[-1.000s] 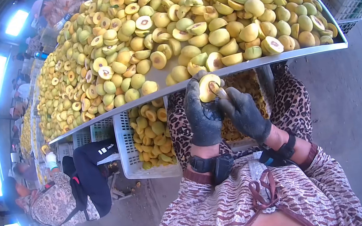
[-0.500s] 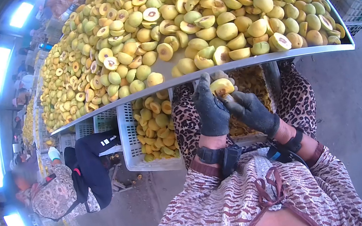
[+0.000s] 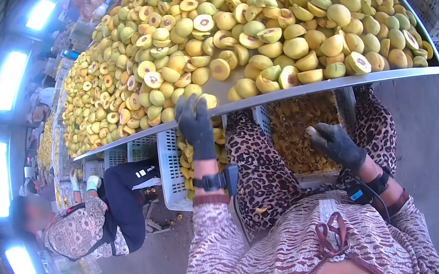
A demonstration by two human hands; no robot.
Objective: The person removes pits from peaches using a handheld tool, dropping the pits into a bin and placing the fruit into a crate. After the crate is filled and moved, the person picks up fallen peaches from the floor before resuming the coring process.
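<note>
My left hand (image 3: 195,126), in a dark glove, is at the table's front edge, with its fingertips beside a yellow fruit (image 3: 207,101); what its curled fingers hold, if anything, is hidden. Lower and to the right, my right hand (image 3: 338,145) is closed, with a small pale-tipped item (image 3: 310,131) showing at its fingertips, too small to name. Halved yellow-green fruits (image 3: 297,47) are heaped on the metal-edged table (image 3: 260,100). Beneath my right hand, a crate (image 3: 261,119) holds brownish scraps (image 3: 302,122).
A white crate (image 3: 169,169) of fruit pieces stands under the table, left of my legs. At the left sits a co-worker (image 3: 79,226) with pale gloves. Stacked crates (image 3: 435,11) of fruit are at the upper right.
My hands have moved apart. The left went leftward to the table edge; the right moved right and down. The fruit half that was between them is no longer there.
</note>
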